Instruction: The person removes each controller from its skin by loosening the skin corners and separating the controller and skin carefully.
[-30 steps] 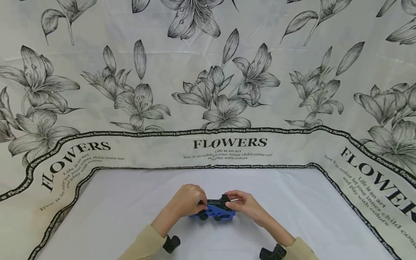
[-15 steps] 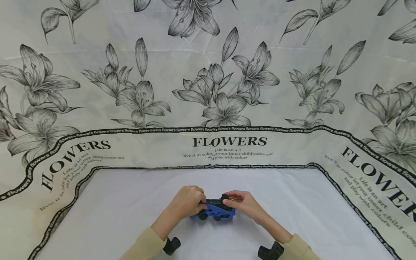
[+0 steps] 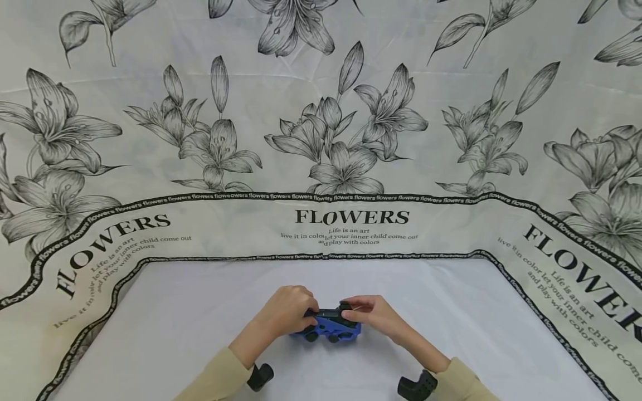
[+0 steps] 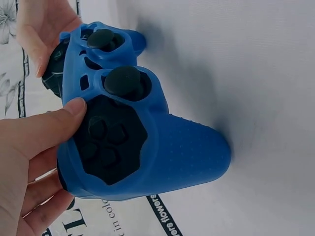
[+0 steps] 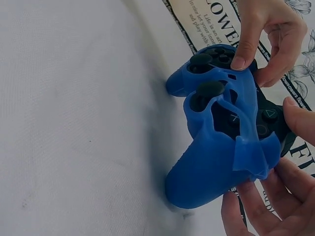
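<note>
A black game controller (image 5: pixel 272 118) stands on the white cloth, its grips down, inside a blue silicone cover (image 3: pixel 337 327). Around the directional-pad end the cover fits closely. At the other end it is off the black shell, its edge folded, with the triangle button bare in the right wrist view. My left hand (image 3: pixel 287 309) pinches the directional-pad end, thumb on the front edge and fingers behind. On the bare end, my right hand (image 3: pixel 375 313) holds the controller between thumb (image 5: pixel 299 120) and fingers, some of which lie against the cover underneath.
White cloth (image 3: pixel 200 312) covers the table. Behind and at both sides hangs a floral curtain (image 3: pixel 241 228) with printed lettering. Black wrist devices (image 3: pixel 417 385) sit at both sleeves.
The right thumb has shifted slightly left along the controller's top. Both hands keep hold, and the controller stays almost in place while the head view shifts a little.
</note>
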The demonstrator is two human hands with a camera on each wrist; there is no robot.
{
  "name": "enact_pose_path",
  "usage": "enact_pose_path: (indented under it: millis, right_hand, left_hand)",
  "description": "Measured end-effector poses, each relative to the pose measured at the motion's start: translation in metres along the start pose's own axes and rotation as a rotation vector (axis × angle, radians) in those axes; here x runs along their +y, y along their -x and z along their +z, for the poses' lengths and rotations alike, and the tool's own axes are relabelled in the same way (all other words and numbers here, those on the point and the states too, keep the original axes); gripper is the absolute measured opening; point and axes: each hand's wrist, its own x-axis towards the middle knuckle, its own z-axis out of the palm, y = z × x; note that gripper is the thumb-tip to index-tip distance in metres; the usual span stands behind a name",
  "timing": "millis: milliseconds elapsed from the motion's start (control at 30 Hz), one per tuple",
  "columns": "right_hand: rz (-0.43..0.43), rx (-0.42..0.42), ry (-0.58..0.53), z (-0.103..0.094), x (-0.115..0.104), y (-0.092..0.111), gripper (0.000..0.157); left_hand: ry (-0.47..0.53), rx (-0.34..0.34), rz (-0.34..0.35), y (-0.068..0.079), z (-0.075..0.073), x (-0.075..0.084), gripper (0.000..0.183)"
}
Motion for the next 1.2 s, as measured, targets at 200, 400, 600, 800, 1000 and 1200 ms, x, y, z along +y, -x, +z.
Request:
enact_pose_path:
  millis: [200, 400, 600, 800, 1000, 1200]
  right_hand:
    - [-0.026, -0.004, 0.035, -0.005, 0.000, -0.001, 0.054]
    - [-0.038, -0.008, 0.032, -0.007, -0.001, 0.001, 0.056]
    - [-0.044, -0.013, 0.015, -0.006, -0.002, 0.000, 0.054]
    - [-0.040, -0.026, 0.006, -0.005, -0.004, 0.002, 0.053]
    - [-0.057, -0.042, 0.003, -0.001, -0.008, 0.005, 0.047]
    - [-0.024, -0.035, 0.003, 0.003, -0.013, 0.006, 0.048]
  left_hand:
    - [-0.030, 0.019, 0.019, -0.002, 0.002, -0.002, 0.015]
    - [-0.094, 0.111, 0.118, 0.001, 0.007, -0.003, 0.012]
    - [-0.125, 0.214, 0.179, 0.005, 0.011, -0.006, 0.010]
    - [0.035, 0.135, 0.191, 0.005, 0.006, -0.011, 0.005]
    - [0.248, -0.069, 0.178, -0.006, -0.005, -0.018, 0.006]
    - [0.357, -0.187, 0.111, -0.011, -0.010, -0.021, 0.006]
